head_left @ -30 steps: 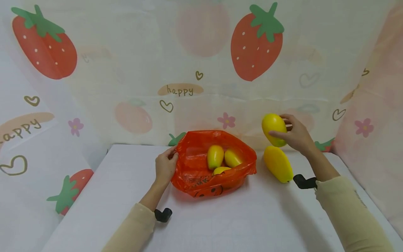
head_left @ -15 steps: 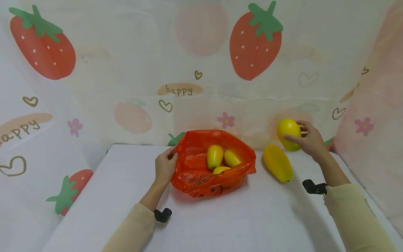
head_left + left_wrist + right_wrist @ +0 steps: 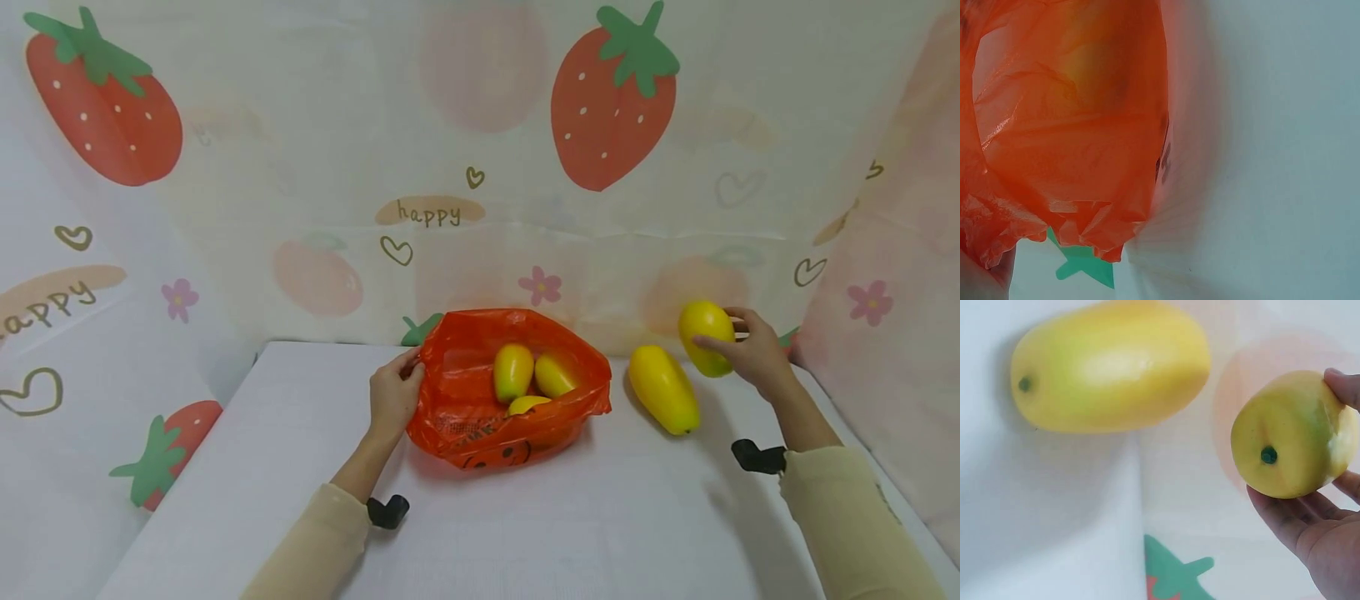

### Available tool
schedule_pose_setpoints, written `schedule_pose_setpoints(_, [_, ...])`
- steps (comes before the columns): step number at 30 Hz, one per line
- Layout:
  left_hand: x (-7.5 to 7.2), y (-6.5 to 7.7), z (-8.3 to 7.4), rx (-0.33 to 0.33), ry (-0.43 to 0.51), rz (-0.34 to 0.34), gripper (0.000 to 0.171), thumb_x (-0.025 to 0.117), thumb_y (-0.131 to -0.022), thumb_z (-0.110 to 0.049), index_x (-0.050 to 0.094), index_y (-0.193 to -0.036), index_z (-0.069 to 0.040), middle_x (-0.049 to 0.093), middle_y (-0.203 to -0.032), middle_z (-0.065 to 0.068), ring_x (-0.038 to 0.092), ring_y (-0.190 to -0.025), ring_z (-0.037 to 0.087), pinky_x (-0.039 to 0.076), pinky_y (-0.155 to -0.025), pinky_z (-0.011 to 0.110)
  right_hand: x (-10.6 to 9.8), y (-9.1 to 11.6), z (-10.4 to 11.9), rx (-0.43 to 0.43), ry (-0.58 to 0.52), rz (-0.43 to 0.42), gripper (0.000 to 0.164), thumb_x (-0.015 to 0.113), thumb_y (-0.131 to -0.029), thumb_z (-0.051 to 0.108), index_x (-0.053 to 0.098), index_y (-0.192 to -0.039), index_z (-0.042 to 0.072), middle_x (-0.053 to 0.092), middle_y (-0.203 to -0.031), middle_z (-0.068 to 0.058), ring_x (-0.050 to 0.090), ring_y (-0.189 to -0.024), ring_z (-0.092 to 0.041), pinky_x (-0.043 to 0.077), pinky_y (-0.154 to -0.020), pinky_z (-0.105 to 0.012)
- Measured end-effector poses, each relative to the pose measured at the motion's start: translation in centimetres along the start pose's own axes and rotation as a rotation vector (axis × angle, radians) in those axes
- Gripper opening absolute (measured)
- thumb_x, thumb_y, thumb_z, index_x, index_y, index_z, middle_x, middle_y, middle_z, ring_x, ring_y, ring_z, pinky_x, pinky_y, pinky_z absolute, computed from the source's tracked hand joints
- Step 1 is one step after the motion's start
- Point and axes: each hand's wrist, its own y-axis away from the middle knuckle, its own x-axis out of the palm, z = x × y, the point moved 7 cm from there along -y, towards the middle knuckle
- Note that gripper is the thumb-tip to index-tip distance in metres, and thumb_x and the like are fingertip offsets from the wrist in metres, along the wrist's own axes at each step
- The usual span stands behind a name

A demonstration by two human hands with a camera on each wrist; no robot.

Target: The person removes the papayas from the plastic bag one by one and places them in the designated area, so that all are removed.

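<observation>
Three mangoes in one red bag; left hand pinches it at left. Right hand grips one mango, right of one papaya.

Lowest yellow fruit partly hidden behind the front rim of the red bag, bag lettering too creased to read, left hand cut off at the left wrist view's lower-left corner, right hand by the right wrist view's right edge
</observation>
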Motion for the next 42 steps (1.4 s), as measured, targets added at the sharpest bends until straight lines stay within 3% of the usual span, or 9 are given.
schedule_pose_setpoints(11, [0.0, -0.1, 0.1, 0.015, -0.007, -0.010, 0.032, 0.058, -0.095, -0.009, 0.065, -0.125, 0.000, 0.072, -0.108, 0.020, 0.070, -0.093, 0.030, 0.059, -0.086, 0.043, 0.3, -0.2, -3.6, 0.093, 0.030, 0.000, 0.095, 0.060, -0.091, 0.051, 0.015, -0.151, -0.006, 0.024, -0.148, -0.042, 0.038, -0.125, -0.054, 0.040, -0.104, -0.065])
schedule_pose_setpoints(21, [0.1, -0.1, 0.1, 0.006, 0.010, -0.006, 0.032, 0.058, -0.094, -0.009, 0.065, -0.125, 0.000, 0.072, -0.108, 0.020, 0.070, -0.094, 0.030, 0.058, -0.086, 0.044, 1.0, -0.5, -5.7, 0.100, 0.051, 0.015, 0.092, 0.060, -0.092, 0.048, 0.017, -0.149, -0.010, 0.026, -0.146, -0.043, 0.038, -0.125, -0.054, 0.041, -0.104, -0.064])
schedule_pose_setpoints(42, [0.0, 0.0, 0.3, 0.010, 0.008, -0.004, 0.031, 0.059, -0.094, -0.009, 0.066, -0.123, -0.001, 0.073, -0.107, 0.019, 0.070, -0.095, 0.030, 0.058, -0.086, 0.043, 3.6, -0.4, -9.0, 0.233, 0.123, 0.156, 0.099, 0.056, -0.092, 0.055, 0.011, -0.149, -0.012, 0.022, -0.147, -0.043, 0.032, -0.131, -0.053, 0.033, -0.111, -0.063])
